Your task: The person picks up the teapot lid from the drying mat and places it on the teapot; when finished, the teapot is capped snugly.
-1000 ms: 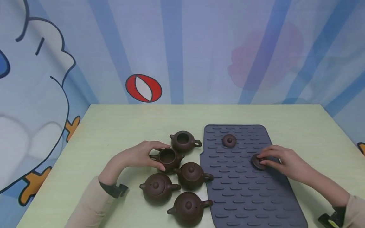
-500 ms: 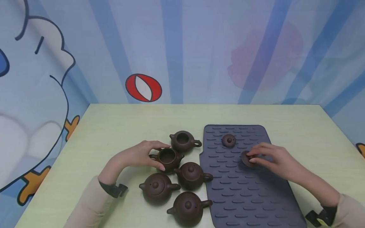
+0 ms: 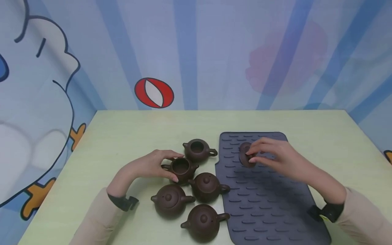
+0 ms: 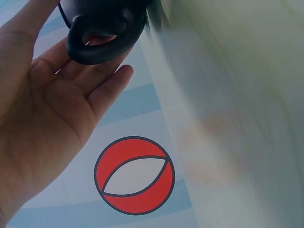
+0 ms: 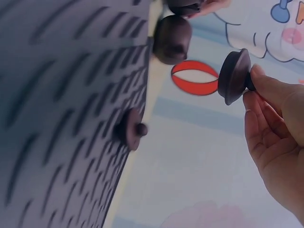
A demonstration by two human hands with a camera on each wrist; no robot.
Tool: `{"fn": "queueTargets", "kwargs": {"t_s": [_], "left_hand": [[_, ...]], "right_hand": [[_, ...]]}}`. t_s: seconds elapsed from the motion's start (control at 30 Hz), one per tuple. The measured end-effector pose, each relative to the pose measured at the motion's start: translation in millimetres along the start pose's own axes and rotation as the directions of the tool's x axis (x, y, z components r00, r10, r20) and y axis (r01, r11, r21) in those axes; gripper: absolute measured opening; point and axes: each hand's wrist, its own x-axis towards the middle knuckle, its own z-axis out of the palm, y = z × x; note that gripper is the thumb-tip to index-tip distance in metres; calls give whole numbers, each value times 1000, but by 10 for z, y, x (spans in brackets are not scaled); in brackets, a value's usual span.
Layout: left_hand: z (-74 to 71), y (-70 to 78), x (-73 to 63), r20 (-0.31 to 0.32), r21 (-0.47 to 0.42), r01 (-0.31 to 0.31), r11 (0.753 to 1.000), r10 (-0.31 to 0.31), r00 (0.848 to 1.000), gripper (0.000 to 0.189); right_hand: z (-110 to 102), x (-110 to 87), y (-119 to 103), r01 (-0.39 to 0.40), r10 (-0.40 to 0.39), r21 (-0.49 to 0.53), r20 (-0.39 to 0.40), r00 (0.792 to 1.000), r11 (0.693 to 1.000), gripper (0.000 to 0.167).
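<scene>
My left hand (image 3: 150, 165) holds a small dark-brown teapot (image 3: 186, 177) without a lid, thumb at its near side and fingers at its far side. Its handle (image 4: 97, 47) shows near my palm in the left wrist view. With thumb and fingertips, my right hand (image 3: 280, 157) pinches the knob of a round brown lid (image 5: 235, 76), which is tilted and raised above the grey mat (image 3: 272, 211). A second lid (image 5: 129, 129) lies on the mat, mostly hidden behind the held one in the head view. Just behind the held teapot stands another lidless teapot (image 3: 196, 157).
Three lidded teapots, a middle one (image 3: 206, 188), a left one (image 3: 169, 204) and a near one (image 3: 202, 226), cluster in front of the held teapot along the mat's left edge. A patterned cloth backdrop (image 3: 214, 61) rises behind the pale table (image 3: 137, 129).
My right hand has lifted the lid off the mat and carried it left and toward the far side, over the other lid. The left hand stays on its teapot.
</scene>
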Motion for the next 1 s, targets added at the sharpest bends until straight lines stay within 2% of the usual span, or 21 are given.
{"fn": "queueTargets", "kwargs": {"t_s": [0.2,0.3,0.5,0.8,1.0], "left_hand": [[4,-5,0,-9,-1,13,1000,-13,1000,75],[20,-15,20,-4,-2,13,1000,-13,1000,75],[55,-28,48,-5,-8,15,1000,-15,1000,74],[45,17,89,5,-23,37,999,-37,999,75],[45,29,97,9,-30,39,999,-38,999,72]], "right_hand": [[91,248,-63,52,-52,35,19,998,998,23],[131,333,-74,63,-66,85,27,997,994,21],[253,533,-121,84,-96,150,79,992,985,18],[513,847,-207,178,-209,203,146,967,963,16],[702,1046,-250,202,-248,234,192,949,951,16]]}}
